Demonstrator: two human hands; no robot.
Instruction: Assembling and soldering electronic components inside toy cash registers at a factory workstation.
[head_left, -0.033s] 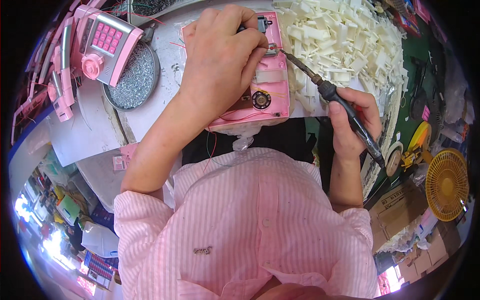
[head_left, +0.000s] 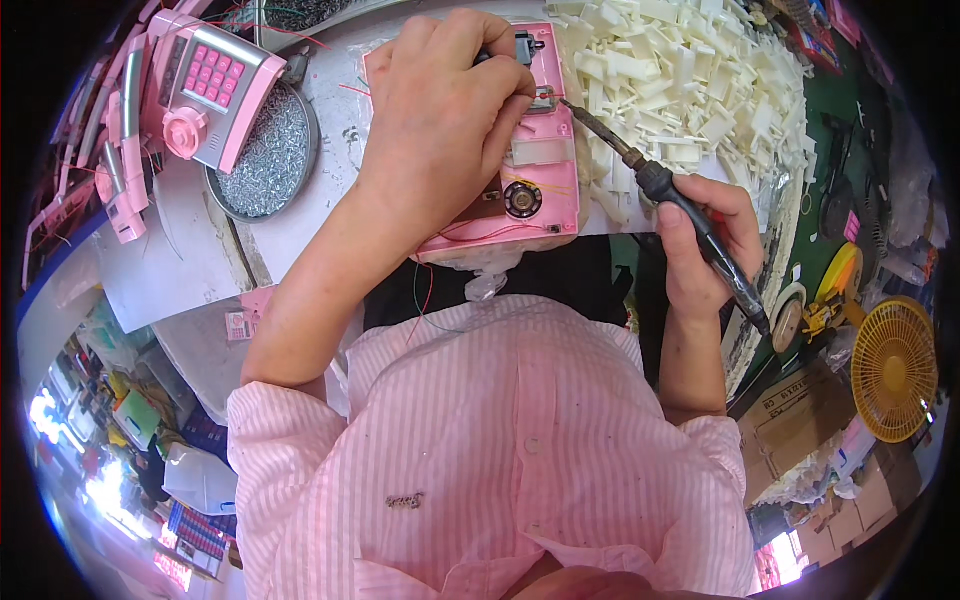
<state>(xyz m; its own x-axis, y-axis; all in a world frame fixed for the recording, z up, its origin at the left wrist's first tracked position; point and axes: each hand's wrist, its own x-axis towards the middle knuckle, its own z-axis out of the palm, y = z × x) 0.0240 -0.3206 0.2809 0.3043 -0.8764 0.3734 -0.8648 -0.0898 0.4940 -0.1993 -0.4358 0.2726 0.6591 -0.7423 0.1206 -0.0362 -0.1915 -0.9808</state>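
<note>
My right hand point(head_left: 712, 240) grips a soldering iron point(head_left: 655, 183) by its black handle. The iron's tip points up and left, beside a red wire point(head_left: 552, 96) over a small metal part in an opened pink plastic casing point(head_left: 548, 150). Across the casing's left half lies my left hand point(head_left: 445, 110), its fingers closed in a pinch. A dark piece shows at those fingers, too covered to name. Within the casing are a round black speaker point(head_left: 522, 200), a pale rectangular piece point(head_left: 540, 151) and thin wires. My left hand hides much of the inside.
To the right is a big heap of cream plastic pieces point(head_left: 690, 80). A round tray of small screws point(head_left: 262, 160) sits at left, partly under a pink and silver keypad housing point(head_left: 212, 85). More pink housings point(head_left: 120, 165) line the left edge. A yellow fan point(head_left: 893, 370) stands far right.
</note>
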